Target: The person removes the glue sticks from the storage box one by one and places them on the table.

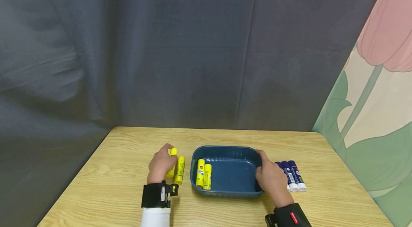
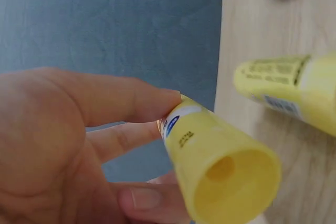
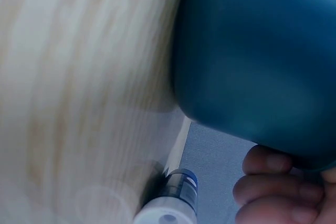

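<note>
Between thumb and fingers, my left hand (image 1: pixel 160 164) pinches a yellow glue stick (image 2: pixel 210 140); its recessed end faces the left wrist camera. A second yellow glue stick (image 1: pixel 179 170) lies on the table just right of that hand. My right hand (image 1: pixel 271 180) grips the right rim of a dark blue rectangular dish (image 1: pixel 230 194), thumb side at the rim and curled fingers (image 3: pixel 273 187) against the outside wall. Two more yellow glue sticks (image 1: pixel 207 177) lie side by side in the left end of the dish.
Several dark blue glue sticks (image 1: pixel 297 176) with white ends lie in a row right of the dish, partly behind my right hand. The wooden table (image 1: pixel 106 191) ends at a grey curtain (image 1: pixel 193 77); a flower-printed cloth (image 1: pixel 379 112) hangs on the right.
</note>
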`<state>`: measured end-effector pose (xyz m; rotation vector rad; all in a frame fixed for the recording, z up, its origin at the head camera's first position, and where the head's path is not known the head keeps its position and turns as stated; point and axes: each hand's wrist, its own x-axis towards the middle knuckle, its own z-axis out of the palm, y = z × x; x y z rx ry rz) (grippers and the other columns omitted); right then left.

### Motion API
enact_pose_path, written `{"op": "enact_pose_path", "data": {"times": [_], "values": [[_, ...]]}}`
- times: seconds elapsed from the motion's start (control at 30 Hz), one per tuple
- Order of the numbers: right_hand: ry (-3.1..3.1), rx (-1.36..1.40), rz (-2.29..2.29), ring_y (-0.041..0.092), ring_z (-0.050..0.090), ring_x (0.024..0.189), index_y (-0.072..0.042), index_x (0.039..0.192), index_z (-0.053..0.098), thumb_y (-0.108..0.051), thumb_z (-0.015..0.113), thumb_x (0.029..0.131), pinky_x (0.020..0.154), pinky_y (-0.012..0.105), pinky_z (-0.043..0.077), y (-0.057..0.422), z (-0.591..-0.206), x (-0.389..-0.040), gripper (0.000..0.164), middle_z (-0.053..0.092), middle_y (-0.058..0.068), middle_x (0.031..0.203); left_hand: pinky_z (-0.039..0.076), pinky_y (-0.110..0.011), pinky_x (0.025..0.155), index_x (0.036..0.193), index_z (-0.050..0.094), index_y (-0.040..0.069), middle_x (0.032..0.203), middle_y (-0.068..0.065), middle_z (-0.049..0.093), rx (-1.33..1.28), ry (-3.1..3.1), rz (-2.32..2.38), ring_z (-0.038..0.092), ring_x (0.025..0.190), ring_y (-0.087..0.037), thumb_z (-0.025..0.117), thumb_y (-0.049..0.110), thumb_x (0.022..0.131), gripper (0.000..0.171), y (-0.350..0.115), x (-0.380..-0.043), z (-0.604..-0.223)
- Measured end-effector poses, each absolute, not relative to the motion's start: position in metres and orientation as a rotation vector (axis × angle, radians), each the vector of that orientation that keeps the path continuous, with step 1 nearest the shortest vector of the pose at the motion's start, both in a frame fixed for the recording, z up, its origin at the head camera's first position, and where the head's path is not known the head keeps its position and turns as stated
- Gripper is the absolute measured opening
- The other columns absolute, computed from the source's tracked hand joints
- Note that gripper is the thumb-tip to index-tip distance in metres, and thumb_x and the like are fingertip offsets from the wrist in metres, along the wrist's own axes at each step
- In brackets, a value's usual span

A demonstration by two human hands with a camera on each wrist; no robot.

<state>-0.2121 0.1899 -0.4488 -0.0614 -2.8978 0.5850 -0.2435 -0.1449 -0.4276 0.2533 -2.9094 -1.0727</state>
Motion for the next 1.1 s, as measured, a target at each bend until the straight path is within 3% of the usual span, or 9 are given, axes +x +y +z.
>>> {"op": "enact_pose_path", "data": {"times": [0.43,0.8,1.1], "values": [[-2.905,-0.074,0.586,0.017,0.037,0.038,-0.016,0.137,0.034,-0.009,0.051,0.086,0.034,0.027,0.026,0.189,-0.448,-0.212,0.054,0.039,0.003,0.05,0.04,-0.036,0.054,0.124,0.052,0.007,0.111,-0.022,0.06,0.342,-2.988,-1.061,0.052,0.074,-0.026,0.055,0.018,0.084,0.042,-0.152,-0.247,-0.443],[-2.897,-0.066,0.584,0.017,0.037,0.038,-0.015,0.136,0.035,-0.009,0.051,0.086,0.034,0.027,0.026,0.188,-0.448,-0.211,0.054,0.039,0.003,0.051,0.041,-0.039,0.058,0.123,0.053,0.007,0.108,-0.02,0.06,0.373,-3.024,-1.054,0.052,0.075,-0.027,0.054,0.016,0.084,0.04,-0.156,-0.249,-0.454],[-2.899,-0.069,0.572,0.017,0.037,0.038,-0.016,0.137,0.035,-0.009,0.051,0.086,0.034,0.028,0.027,0.188,-0.448,-0.212,0.054,0.039,0.004,0.052,0.042,-0.039,0.06,0.127,0.052,0.006,0.117,-0.022,0.058,0.349,-3.033,-1.043,0.052,0.08,-0.027,0.052,0.019,0.088,0.041,-0.154,-0.248,-0.448]]}}
